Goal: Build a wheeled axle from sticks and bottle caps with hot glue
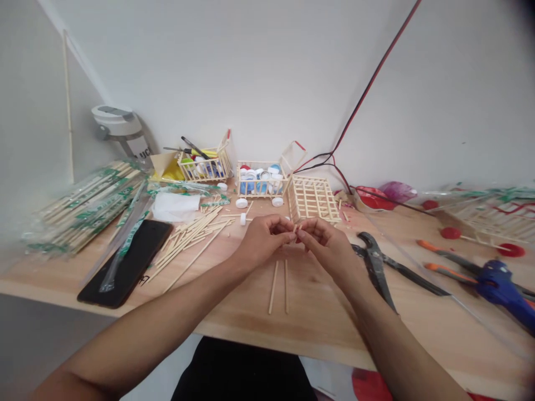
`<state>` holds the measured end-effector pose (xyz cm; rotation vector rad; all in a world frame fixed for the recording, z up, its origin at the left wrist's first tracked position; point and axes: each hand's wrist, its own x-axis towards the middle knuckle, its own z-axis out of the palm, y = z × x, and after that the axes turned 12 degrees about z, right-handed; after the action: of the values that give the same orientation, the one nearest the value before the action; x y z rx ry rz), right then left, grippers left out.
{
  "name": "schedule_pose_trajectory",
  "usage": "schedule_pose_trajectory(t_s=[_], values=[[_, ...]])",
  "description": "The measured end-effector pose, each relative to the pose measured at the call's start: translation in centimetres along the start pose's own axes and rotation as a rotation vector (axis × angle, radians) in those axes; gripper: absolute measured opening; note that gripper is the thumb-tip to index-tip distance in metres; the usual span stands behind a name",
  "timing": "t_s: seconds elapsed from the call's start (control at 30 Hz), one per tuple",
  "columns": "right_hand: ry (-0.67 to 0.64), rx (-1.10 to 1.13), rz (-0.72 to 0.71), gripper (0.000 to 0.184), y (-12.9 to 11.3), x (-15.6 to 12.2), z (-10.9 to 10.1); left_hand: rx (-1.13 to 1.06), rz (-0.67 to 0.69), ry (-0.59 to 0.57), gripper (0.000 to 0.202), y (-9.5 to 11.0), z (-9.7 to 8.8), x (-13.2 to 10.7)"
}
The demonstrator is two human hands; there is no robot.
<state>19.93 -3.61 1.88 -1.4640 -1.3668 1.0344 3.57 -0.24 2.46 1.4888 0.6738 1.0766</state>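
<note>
White walls (pixel 251 83) meet above a light wooden workbench (pixel 317 317), with a black-and-red cable (pixel 368 83) running down one wall to the back of the bench.

From the head camera, both forearms reach in from the bottom edge, and the hands come together near the middle of the bench. The left hand (pixel 263 240) and right hand (pixel 328 248) are curled inward, with their fingertips closed around a short wooden stick (pixel 297 229). It sits in the small gap between the hands, mostly hidden by the fingers, and has a speck of red at it. Exactly which fingers grip it is too small to tell.

Two loose sticks (pixel 279 287) lie parallel on the bench just below the hands. Left of them is a scattered pile of wooden sticks (pixel 188 239), beside a black phone (pixel 129 262) and green-labelled stick packs (pixel 87 209). Ahead stand a stick crate filled with bottle caps (pixel 263 181) and a flat stick lattice (pixel 313 199), with white cap wheels (pixel 241 203) nearby. To the right lie black pliers (pixel 375 262), two orange-handled tools (pixel 447 273) and a blue glue gun (pixel 497 287).
</note>
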Motion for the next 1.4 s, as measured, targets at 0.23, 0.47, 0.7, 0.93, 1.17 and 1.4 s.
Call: schedule_pose_trajectory(t_s=[0.23, 0.47, 0.7, 0.93, 1.17, 1.4], values=[[-0.076, -0.259, 0.063, 0.009, 1.0, -0.3, 0.3, 0.442, 0.013, -0.266, 0.004, -0.1, -1.3, 0.0], [-0.08, -0.403, 0.044, 0.009, 0.9, -0.7, 0.5, 0.488, 0.024, -0.297, 0.004, -0.1, -1.8, -0.1], [-0.097, -0.387, 0.023, 0.009, 1.5, -0.5, 0.5, 0.438, -0.047, -0.329, 0.025, -0.1, -1.9, -0.5], [-0.076, -0.431, -0.021, 0.007, 0.9, -0.6, 0.7, 0.669, 0.041, -0.344, 0.012, 0.0, -2.2, -0.5], [-0.089, -0.404, -0.021, 0.007, 1.1, -0.6, 0.6, 0.869, 0.093, -0.356, 0.01, 0.0, -2.3, -0.3], [-0.073, -0.402, -0.018, 0.006, 1.2, -0.5, 0.6, 1.084, 0.11, -0.369, 0.02, 0.3, -2.4, -0.7]])
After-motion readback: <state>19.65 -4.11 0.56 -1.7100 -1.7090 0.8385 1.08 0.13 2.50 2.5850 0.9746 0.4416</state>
